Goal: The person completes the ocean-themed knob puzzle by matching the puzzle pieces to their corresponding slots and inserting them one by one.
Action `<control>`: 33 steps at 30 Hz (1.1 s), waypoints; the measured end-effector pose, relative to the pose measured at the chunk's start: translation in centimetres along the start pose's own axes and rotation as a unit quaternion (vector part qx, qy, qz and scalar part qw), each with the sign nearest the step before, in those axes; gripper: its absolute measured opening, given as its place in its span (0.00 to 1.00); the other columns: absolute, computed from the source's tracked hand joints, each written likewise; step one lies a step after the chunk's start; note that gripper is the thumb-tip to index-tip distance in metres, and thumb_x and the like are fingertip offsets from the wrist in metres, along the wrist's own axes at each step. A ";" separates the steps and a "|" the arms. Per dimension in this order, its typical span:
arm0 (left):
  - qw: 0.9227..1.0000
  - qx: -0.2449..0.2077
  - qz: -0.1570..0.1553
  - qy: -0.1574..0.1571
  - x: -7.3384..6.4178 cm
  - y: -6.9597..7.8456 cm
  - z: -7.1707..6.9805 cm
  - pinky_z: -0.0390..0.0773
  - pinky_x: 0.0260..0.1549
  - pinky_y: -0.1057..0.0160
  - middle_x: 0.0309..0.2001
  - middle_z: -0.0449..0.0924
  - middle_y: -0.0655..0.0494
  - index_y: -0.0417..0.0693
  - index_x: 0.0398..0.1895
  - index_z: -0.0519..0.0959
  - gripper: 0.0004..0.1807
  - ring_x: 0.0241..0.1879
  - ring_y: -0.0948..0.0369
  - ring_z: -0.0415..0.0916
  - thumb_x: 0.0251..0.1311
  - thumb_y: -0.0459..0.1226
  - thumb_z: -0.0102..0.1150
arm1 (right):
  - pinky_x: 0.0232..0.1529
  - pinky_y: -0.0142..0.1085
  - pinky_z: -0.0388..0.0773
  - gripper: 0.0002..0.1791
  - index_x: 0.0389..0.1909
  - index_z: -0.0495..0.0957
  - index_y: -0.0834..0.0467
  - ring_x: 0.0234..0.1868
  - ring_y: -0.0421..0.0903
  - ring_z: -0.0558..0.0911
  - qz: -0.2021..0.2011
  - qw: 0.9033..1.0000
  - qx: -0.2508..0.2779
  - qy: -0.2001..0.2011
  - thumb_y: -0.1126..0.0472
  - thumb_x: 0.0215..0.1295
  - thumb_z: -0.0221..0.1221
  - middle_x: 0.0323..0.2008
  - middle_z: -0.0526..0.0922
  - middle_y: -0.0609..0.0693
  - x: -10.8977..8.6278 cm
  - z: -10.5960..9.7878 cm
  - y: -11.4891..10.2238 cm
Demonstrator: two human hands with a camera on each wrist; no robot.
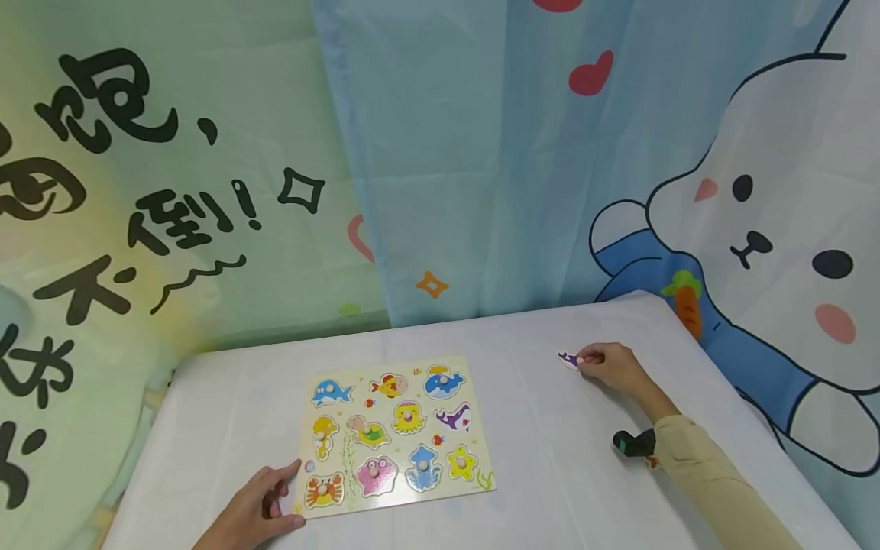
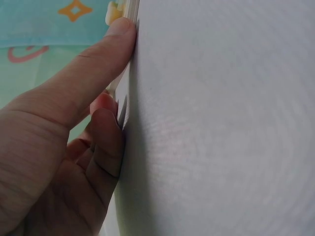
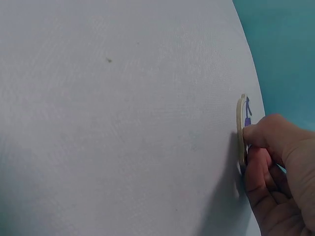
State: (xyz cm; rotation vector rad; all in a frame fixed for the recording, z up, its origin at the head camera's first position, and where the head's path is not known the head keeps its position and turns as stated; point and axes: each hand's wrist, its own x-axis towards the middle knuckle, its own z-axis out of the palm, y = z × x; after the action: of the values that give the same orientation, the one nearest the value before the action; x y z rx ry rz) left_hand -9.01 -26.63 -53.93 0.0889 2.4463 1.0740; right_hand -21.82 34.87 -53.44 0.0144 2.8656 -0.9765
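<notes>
A pale yellow knob puzzle board (image 1: 406,500) lies on the white table, with sea-animal pieces in it. Its recess (image 1: 453,418) at the right shows a printed purple sea animal and no knob. My left hand (image 1: 250,504) is at the board's near left corner, thumb and forefinger touching the edges, other fingers bent. In the left wrist view the thumb (image 2: 115,34) lies straight against the board's edge. Farther right, my right hand (image 1: 610,368) pinches a purple-and-white sea-animal puzzle piece (image 1: 567,360) close over the table. The right wrist view shows this piece (image 3: 240,123) edge-on, fingertips at its face.
A white cloth covers the table (image 1: 536,428). Behind it hangs a printed curtain (image 1: 447,153) with dark lettering and a cartoon rabbit, meeting the table's back edge. A dark strapped device (image 1: 634,443) sits at the right wrist, with a small reddish patch beneath it.
</notes>
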 end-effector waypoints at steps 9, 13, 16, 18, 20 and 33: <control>1.000 0.004 0.030 -0.006 0.1 -0.1 -0.1 0.70 0.27 0.73 0.39 0.66 0.54 0.39 0.70 0.63 0.51 0.29 0.70 0.65 0.45 0.52 0.73 | 0.29 0.26 0.72 0.07 0.35 0.83 0.67 0.30 0.41 0.75 -0.091 0.995 0.003 0.042 0.69 0.55 0.64 0.28 0.82 0.54 -1.2 1.3 -5.6; 1.000 0.006 0.027 0.000 0.0 -0.1 -0.1 0.70 0.27 0.73 0.39 0.66 0.54 0.39 0.70 0.63 0.51 0.29 0.70 0.65 0.45 0.52 0.73 | 0.29 0.27 0.72 0.06 0.33 0.84 0.65 0.29 0.41 0.74 -0.140 0.990 0.009 0.016 0.70 0.53 0.64 0.27 0.80 0.52 -3.3 3.7 -11.9; 1.000 0.010 0.022 0.005 -0.1 0.0 -0.1 0.70 0.27 0.73 0.39 0.66 0.54 0.39 0.70 0.63 0.51 0.29 0.70 0.64 0.45 0.51 0.74 | 0.29 0.26 0.69 0.05 0.32 0.84 0.61 0.29 0.39 0.71 -0.138 0.990 0.004 -0.012 0.69 0.54 0.64 0.26 0.77 0.48 -4.7 6.0 -15.5; 1.000 0.013 0.023 0.007 -0.2 0.0 -0.1 0.70 0.28 0.73 0.39 0.66 0.54 0.39 0.70 0.63 0.51 0.29 0.70 0.64 0.45 0.51 0.74 | 0.28 0.25 0.67 0.04 0.30 0.84 0.60 0.28 0.39 0.70 -0.138 0.990 0.002 -0.022 0.70 0.53 0.64 0.25 0.75 0.47 -5.3 7.5 -16.8; 0.999 0.018 0.027 0.007 -0.1 0.0 0.0 0.69 0.28 0.73 0.39 0.66 0.54 0.39 0.70 0.63 0.50 0.29 0.70 0.64 0.45 0.51 0.73 | 0.28 0.25 0.66 0.04 0.29 0.83 0.59 0.28 0.39 0.69 -0.122 0.992 0.005 -0.030 0.70 0.52 0.65 0.24 0.73 0.46 -5.5 9.0 -17.4; 0.999 0.021 0.029 0.015 0.1 -0.1 0.1 0.69 0.27 0.73 0.38 0.65 0.55 0.40 0.70 0.64 0.51 0.28 0.70 0.64 0.43 0.52 0.74 | 0.25 0.25 0.62 0.03 0.25 0.82 0.60 0.27 0.40 0.69 -0.095 0.994 0.011 -0.046 0.71 0.49 0.63 0.23 0.71 0.46 -5.8 12.5 -18.4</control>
State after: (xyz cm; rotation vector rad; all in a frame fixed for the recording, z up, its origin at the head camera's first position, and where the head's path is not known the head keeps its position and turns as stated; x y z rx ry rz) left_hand -9.01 -26.67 -54.10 0.1579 2.5085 1.0548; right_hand -15.62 12.87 -51.46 -0.2983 2.8108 -1.0117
